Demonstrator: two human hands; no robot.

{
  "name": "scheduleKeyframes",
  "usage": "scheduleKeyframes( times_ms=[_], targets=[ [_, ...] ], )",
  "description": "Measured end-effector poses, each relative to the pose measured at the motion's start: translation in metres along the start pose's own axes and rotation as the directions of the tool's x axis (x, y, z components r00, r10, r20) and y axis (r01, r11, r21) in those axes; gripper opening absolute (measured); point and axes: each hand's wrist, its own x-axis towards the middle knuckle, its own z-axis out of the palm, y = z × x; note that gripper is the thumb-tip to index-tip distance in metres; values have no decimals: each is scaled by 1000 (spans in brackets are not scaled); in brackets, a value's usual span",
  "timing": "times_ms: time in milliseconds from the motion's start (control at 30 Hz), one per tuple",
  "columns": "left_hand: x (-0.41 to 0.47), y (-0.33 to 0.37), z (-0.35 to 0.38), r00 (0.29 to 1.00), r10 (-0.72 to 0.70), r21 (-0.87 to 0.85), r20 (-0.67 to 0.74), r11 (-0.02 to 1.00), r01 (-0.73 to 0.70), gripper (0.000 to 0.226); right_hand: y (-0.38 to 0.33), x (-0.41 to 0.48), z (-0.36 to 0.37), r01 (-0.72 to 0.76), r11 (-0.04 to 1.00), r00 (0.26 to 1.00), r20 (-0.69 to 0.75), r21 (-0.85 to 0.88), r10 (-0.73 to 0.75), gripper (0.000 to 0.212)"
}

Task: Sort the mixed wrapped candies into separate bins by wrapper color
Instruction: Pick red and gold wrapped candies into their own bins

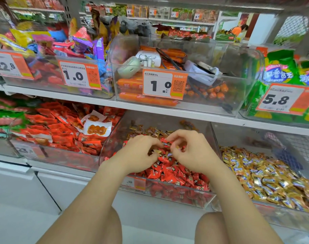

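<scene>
Red-wrapped candies (169,170) heaped in a clear plastic bin (167,192) on the lower shelf, with gold-brown wrapped candies (146,132) scattered on top and along the back wall of the same bin. Both hands down in the heap: left hand (138,154) curled over the pile with fingers (154,144) bent narrow; whether anything is pinched there, cannot tell. Right hand (190,150) with fingers (174,138) drawn close together at a small gold wrapper (177,147), apparently nipping it, though the motion blur leaves this uncertain.

Just to the right, a second clear bin (266,208) holding gold-and-blue wrapped candies (262,173), likely the home for the stray gold pieces. To the left, a bin of red snack packets (60,132). Above, on the white shelf (150,108), a bin of orange sausages (146,100) with an orange-and-white price tag (165,84).

Step in hand, by judgement: picking gold strays out of the red. Best done by pinching each piece by its twisted end, lifting clear before moving right, and raking the red layer aside gently to expose buried strays without spilling over the low front lip. Much sorting left.
</scene>
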Motion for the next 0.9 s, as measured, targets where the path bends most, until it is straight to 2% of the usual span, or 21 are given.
scheduleKeyframes(
  times_ms=[67,167,267,367,433,500,600,733,800,900],
  targets=[
    [2,-6,0,1000,-27,41,-3,999,27,24,5,0,-4,-22,997,996,-86,70,28,25],
    [2,-9,-1,999,-34,25,-2,999,34,14,11,-2,-6,-45,991,996,-74,128,55,33],
    [3,-10,-1,999,-20,-52,-40,998,18,15,11,-1,-7,-56,998,998,-41,40,57,46],
    [4,-14,-1,996,-8,-116,-87,993,-2,11,9,-2,-10,-69,998,998,-15,-6,68,38],
    [4,-16,-1,995,-4,-158,-102,987,-12,17,9,-3,-11,-59,994,998,-2,-95,59,35],
    [3,-16,-2,995,28,-164,-100,985,-45,27,10,-3,-13,-75,981,996,42,-177,83,34],
    [3,-16,-4,992,70,-112,-104,990,-82,25,10,-4,-14,-81,984,986,134,-158,103,29],
    [2,-14,-5,993,51,-95,-105,994,-61,21,15,-6,-2,6,959,927,360,-282,100,55],
    [1,-12,-6,989,19,-105,-150,994,-35,23,19,-2,2,34,951,939,335,-308,75,48],
    [-2,-6,-8,987,13,-155,-158,987,-38,25,23,0,-2,30,972,978,209,-234,20,24]
  ],
)
